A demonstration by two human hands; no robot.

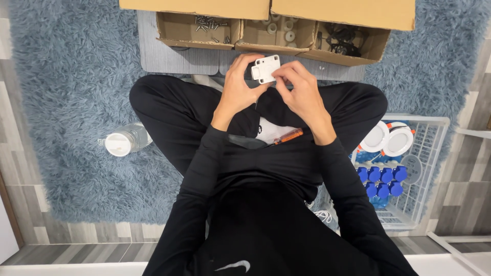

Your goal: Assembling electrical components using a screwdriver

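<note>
A small white square plastic part [267,68] is held up in front of me, over my crossed legs. My left hand [238,89] grips its left side and lower edge. My right hand [299,87] pinches its right edge with fingertips. An orange-handled screwdriver [287,136] lies in my lap below both hands, untouched.
Three open cardboard trays sit ahead: screws [207,24], white round parts [279,28], black parts [341,41]. A white wire basket [434,153] at my right holds white round lamps and blue pieces. A plastic bottle [125,140] lies on the blue shaggy rug at left.
</note>
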